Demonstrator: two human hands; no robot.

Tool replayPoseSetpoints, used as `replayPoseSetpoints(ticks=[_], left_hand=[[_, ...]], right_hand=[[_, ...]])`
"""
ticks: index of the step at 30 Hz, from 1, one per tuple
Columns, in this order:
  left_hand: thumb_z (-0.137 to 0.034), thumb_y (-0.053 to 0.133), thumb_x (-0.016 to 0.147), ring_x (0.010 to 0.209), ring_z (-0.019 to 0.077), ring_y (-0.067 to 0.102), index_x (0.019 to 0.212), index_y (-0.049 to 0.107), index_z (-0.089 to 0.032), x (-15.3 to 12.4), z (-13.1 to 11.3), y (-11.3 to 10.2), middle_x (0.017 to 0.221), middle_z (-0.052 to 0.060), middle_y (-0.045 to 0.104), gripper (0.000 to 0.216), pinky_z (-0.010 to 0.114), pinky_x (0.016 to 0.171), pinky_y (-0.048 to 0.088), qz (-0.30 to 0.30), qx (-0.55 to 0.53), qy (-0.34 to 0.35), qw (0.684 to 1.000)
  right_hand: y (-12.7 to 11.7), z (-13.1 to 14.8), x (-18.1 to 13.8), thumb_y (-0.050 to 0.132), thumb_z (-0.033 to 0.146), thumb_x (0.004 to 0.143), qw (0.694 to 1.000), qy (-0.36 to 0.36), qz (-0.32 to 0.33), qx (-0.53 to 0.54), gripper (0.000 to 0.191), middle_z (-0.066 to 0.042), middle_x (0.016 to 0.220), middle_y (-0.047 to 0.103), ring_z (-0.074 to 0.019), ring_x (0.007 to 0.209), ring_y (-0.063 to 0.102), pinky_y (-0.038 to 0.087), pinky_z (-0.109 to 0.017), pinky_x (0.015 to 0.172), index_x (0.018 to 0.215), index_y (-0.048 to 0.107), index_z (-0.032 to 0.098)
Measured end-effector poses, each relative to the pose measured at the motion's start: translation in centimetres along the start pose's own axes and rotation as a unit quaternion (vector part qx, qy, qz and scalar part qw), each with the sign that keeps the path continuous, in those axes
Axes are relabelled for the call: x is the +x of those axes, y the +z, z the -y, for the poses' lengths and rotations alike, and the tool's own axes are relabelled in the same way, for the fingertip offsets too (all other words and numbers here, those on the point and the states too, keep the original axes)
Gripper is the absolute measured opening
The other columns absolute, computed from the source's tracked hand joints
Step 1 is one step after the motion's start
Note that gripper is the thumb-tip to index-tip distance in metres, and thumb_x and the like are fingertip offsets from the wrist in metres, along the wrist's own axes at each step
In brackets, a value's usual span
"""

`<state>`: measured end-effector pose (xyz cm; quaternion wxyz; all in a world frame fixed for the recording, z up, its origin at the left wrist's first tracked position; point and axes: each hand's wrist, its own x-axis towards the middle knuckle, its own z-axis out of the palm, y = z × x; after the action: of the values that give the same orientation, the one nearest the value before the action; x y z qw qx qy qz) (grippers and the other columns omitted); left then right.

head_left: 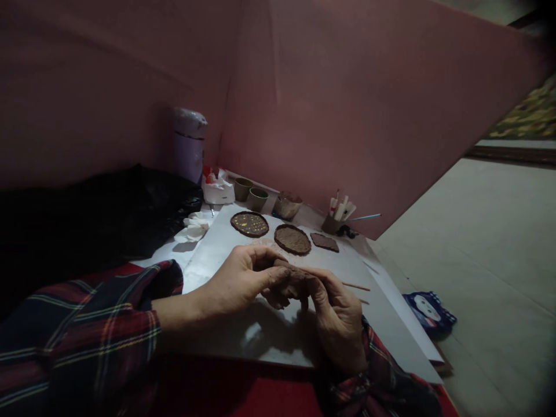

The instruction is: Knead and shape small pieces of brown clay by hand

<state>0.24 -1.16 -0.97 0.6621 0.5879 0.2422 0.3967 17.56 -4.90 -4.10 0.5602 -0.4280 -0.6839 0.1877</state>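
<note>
Between both hands, above the white board [204, 266], is a rough lump of brown clay [292, 282]. My left hand [243, 275] grips its left side, thumb along the near face. On the other side my right hand [336, 313] pinches the clay, its thumb pressed against the edge. A thin wooden stick [357, 286] shows past the right hand; I cannot tell whether the hand touches it. Beyond the hands lie a round clay disc with yellow specks [249, 224], a plain round clay disc with a raised rim [292, 239] and a small squarish clay slab [325, 242].
Along the back stand two cups [258, 199], a smeared glass bowl [286, 205] and a pot of tools [332, 223]. At left are crumpled white tissue [192, 227], a lilac bottle [189, 150] and a black plastic bag [108, 220]. A pink panel [347, 116] encloses the back.
</note>
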Motion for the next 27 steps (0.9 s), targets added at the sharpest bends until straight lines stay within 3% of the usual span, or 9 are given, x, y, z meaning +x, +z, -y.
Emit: replayPoseSetpoints(ticks=[4,7,10,14,21,27], left_hand=[[-0.035,0.063,0.082,0.067,0.0148,0.063,0.094,0.065,-0.009,0.0,0.3,-0.1,0.082,0.008,0.067,0.028,0.025,0.058,0.052,-0.013,-0.028,-0.019,0.999],[-0.04,0.065,0.08,0.069,0.0147,0.063,0.095,0.065,-0.011,0.0,0.3,-0.2,0.083,0.007,0.066,0.032,0.023,0.057,0.051,-0.02,-0.034,-0.025,0.999],[-0.04,0.066,0.079,0.063,0.0131,0.061,0.09,0.066,-0.011,0.0,0.1,-0.2,0.077,0.006,0.065,0.031,0.021,0.053,0.045,-0.026,-0.008,-0.028,0.999],[-0.032,0.072,0.074,0.061,0.0094,0.056,0.086,0.067,-0.011,0.1,-0.1,-0.1,0.075,0.003,0.063,0.024,0.019,0.053,0.038,-0.02,-0.009,-0.004,1.0],[-0.025,0.075,0.072,0.061,0.0077,0.054,0.085,0.065,-0.011,0.4,0.2,-0.2,0.077,0.003,0.064,0.021,0.019,0.056,0.041,-0.014,-0.054,0.014,0.998],[-0.022,0.074,0.072,0.062,0.0114,0.063,0.11,0.051,-0.017,0.2,0.4,0.1,0.096,0.007,0.068,0.045,0.026,0.06,0.051,-0.027,-0.107,-0.027,0.994]], right_hand=[[-0.1,-0.4,-0.4,0.042,0.037,0.096,0.999,0.046,-0.009,0.005,0.031,-0.001,0.09,0.07,-0.0135,0.077,0.065,0.052,-0.023,0.068,0.116,0.061,0.024],[-0.2,-0.5,-0.4,0.049,0.04,0.092,0.998,0.054,0.012,0.024,0.04,-0.005,0.105,0.068,-0.0178,0.091,0.065,0.053,-0.029,0.078,0.129,0.05,0.023],[0.0,-0.2,-0.2,0.058,0.035,0.088,0.996,0.054,0.036,0.054,0.043,-0.007,0.111,0.067,-0.0202,0.098,0.065,0.053,-0.033,0.084,0.128,0.048,0.023],[0.5,0.4,0.0,0.064,0.027,0.085,0.992,0.083,0.037,0.084,0.04,-0.005,0.102,0.069,-0.0187,0.092,0.067,0.055,-0.032,0.081,0.122,0.048,0.024],[0.6,0.5,0.0,0.063,0.024,0.085,0.99,0.087,0.028,0.104,0.036,-0.005,0.108,0.068,-0.0187,0.095,0.067,0.055,-0.032,0.083,0.119,0.049,0.025],[0.4,0.2,-0.1,0.059,0.023,0.087,0.991,0.081,0.016,0.109,0.029,-0.004,0.107,0.068,-0.0173,0.096,0.066,0.053,-0.029,0.083,0.116,0.053,0.026]])
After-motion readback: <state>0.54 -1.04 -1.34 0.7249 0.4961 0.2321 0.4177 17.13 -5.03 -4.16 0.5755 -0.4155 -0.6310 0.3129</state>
